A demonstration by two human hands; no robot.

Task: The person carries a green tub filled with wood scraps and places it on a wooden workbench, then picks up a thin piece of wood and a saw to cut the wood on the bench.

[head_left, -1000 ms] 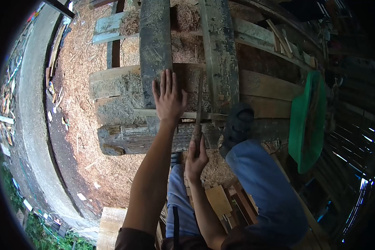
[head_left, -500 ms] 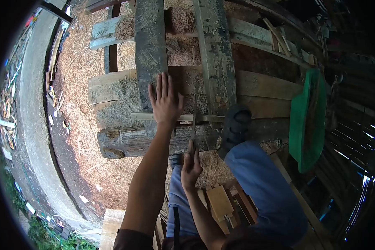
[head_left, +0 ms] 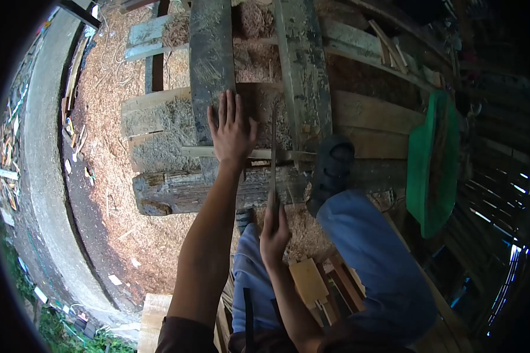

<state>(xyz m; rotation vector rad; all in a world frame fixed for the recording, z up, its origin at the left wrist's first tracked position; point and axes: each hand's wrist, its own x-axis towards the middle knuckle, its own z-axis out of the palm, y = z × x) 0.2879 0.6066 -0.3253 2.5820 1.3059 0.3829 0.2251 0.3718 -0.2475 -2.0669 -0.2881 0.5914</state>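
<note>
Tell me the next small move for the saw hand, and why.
Probably push the saw forward across the strip. The right hand grips its handle with the blade lying over the strip, while the left hand and shoe press the wood down.

- Planks: dark grey-green, weathered, with pale scratches.
- Slat: pale tan.
- Log: grey-brown, cracked grain.
- Saw: dull dark metal, brown handle.
- Shoe: black.
- Trousers: faded blue.
- Tub on the right: bright green.
- Sawdust: light orange-tan, covering the ground on the left.
- Kerb at far left: grey concrete.
- Boards under the planks: brown, streaked grain.
</note>
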